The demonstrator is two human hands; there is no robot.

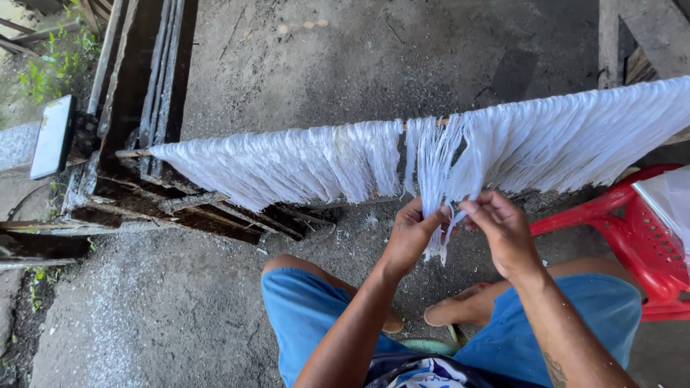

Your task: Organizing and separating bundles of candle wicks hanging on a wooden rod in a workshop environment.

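Both hands at white strands (431, 165) draped over pole (133, 153). Left hand (410, 233) and right hand (503, 230) each pinch small bunch hanging mid-row, pulling it apart. Looks like separating step, mid-row. Next likely needs gentle, even teasing; strands seem fragile. Red chair (625, 230) beside.

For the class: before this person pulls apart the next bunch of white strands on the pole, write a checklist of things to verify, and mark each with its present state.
1. Both hands on the same bunch: ok. The left hand and right hand pinch the white strands side by side.
2. Strands draped over the pole: ok along its visible length.
3. Gap opened beside the held bunch: ok, a parting shows just left of it.
4. Pole ends supported: cannot tell; the left end meets the wooden frame, the right end is out of view.
5. Red plastic chair apart from the hands: ok.
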